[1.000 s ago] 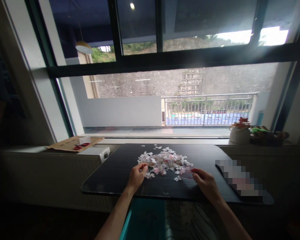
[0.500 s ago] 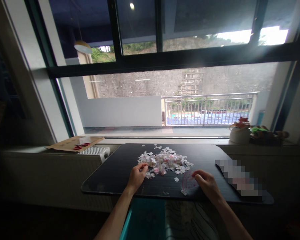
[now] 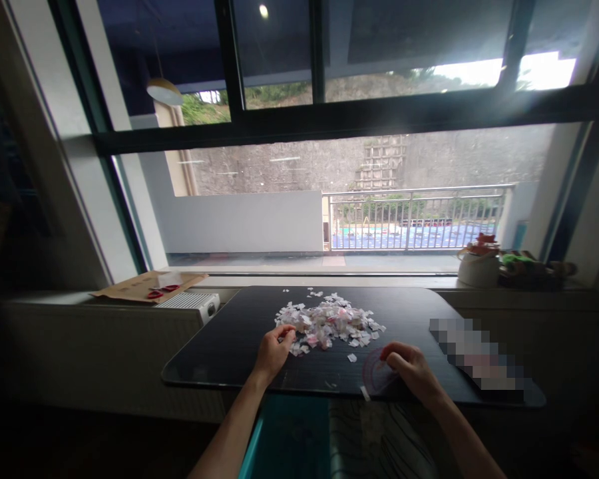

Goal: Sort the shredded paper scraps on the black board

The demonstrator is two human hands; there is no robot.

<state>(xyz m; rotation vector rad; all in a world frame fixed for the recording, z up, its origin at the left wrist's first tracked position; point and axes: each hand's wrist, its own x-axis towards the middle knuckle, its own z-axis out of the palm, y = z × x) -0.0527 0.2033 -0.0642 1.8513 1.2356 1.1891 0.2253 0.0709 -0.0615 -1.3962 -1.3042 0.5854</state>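
My right hand (image 3: 410, 367) pinches a clear protractor (image 3: 372, 374) with pink markings, low over the front edge of the dark table (image 3: 219, 362). At the protractor's lower left, a small paper scrap (image 3: 365, 393) lies at the table edge. My left hand (image 3: 274, 349) rests by the left side of a heap of torn white and pinkish paper scraps (image 3: 329, 319). Its fingers are curled together, and what they hold, if anything, is hidden. One loose scrap (image 3: 352, 358) lies between the heap and the protractor.
Below the table's front edge is a teal bin-like thing (image 3: 294, 439). A blurred-out flat item (image 3: 479, 359) lies on the table's right. Red scissors (image 3: 164, 291) and brown paper (image 3: 130, 287) lie on the left sill, near a radiator (image 3: 194, 303). A white pot (image 3: 479, 267) stands right.
My right hand has drawn the protractor slightly left and toward me. The scrap beside it has shifted to the table's front edge. My left hand has stayed put.
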